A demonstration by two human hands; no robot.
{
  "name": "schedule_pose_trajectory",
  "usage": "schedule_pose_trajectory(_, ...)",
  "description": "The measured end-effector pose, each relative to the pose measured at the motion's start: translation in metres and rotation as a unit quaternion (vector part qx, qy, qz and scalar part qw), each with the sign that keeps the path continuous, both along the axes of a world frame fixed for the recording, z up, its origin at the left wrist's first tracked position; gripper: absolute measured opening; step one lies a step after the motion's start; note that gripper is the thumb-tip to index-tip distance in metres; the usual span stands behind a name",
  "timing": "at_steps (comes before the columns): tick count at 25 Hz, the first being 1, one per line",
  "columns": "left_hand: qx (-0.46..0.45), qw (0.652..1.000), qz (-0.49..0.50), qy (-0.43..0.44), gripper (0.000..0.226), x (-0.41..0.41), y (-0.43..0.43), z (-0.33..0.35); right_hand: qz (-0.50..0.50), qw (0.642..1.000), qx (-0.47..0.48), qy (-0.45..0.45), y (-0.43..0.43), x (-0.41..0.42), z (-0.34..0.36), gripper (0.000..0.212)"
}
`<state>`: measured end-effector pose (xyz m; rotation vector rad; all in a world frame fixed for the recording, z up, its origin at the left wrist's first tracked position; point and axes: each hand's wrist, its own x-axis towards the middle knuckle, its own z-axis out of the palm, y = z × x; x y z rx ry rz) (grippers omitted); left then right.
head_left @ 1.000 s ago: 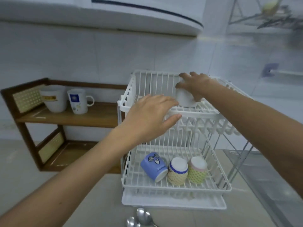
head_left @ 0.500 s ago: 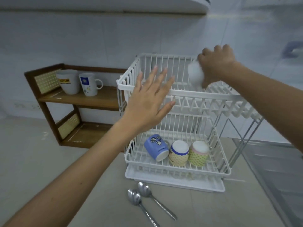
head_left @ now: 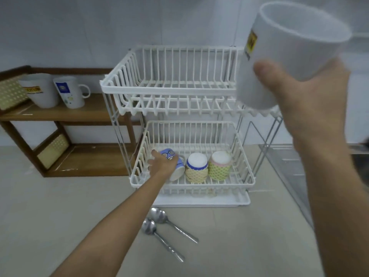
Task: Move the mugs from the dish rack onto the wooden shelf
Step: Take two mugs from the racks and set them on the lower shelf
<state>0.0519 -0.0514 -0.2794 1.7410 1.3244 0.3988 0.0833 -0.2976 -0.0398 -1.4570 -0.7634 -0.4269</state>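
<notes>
My right hand holds a large white mug with a yellow label, lifted close to the camera at the upper right, mouth up. My left hand reaches into the lower basket of the white two-tier dish rack and rests on a blue mug lying on its side; whether the fingers grip it I cannot tell. Beside it stand two upturned patterned mugs, one blue-rimmed and one pink-rimmed. The wooden shelf at the left carries a white labelled mug and a white mug with a blue label.
Two metal spoons lie on the counter in front of the rack's drip tray. The shelf's lower board holds nothing. A clear rack or sink edge runs along the right. The rack's upper basket has no mugs in it.
My right hand has lifted the white mug out of the upper basket and turned it mouth up near the camera. My left hand dropped from the upper basket to the blue mug below.
</notes>
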Motion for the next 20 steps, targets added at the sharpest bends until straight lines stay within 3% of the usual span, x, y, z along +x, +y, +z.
schedule_pose_trajectory(2,-0.076,0.997,0.018,-0.028,0.101,0.010,0.003,-0.012,0.079,0.996,-0.004,0.041,-0.007,-0.022,-0.028,0.062)
schedule_pose_trajectory(5,-0.120,0.987,0.046,-0.095,0.091,0.012,0.004,-0.020,0.137,0.982,-0.072,0.112,-0.004,-0.043,-0.078,0.072)
schedule_pose_trajectory(9,0.004,0.988,0.056,-0.143,0.078,-0.013,-0.003,-0.003,0.162,0.960,-0.149,0.175,0.006,-0.047,-0.134,0.079)
schedule_pose_trajectory(13,-0.003,0.974,-0.031,-0.223,0.071,-0.097,-0.024,0.019,0.245,0.946,-0.097,0.187,0.019,-0.037,-0.163,0.079)
schedule_pose_trajectory(15,-0.038,0.970,-0.060,-0.234,0.069,-0.160,-0.027,0.015,0.341,0.917,-0.090,0.186,0.037,-0.037,-0.167,0.085)
schedule_pose_trajectory(18,-0.036,0.975,-0.056,-0.214,0.065,-0.239,-0.001,0.011,0.440,0.867,-0.164,0.166,0.076,-0.055,-0.171,0.088)
schedule_pose_trajectory(20,0.008,0.986,-0.021,-0.168,0.060,-0.278,0.037,0.010,0.434,0.859,-0.236,0.137,0.114,-0.081,-0.181,0.088)
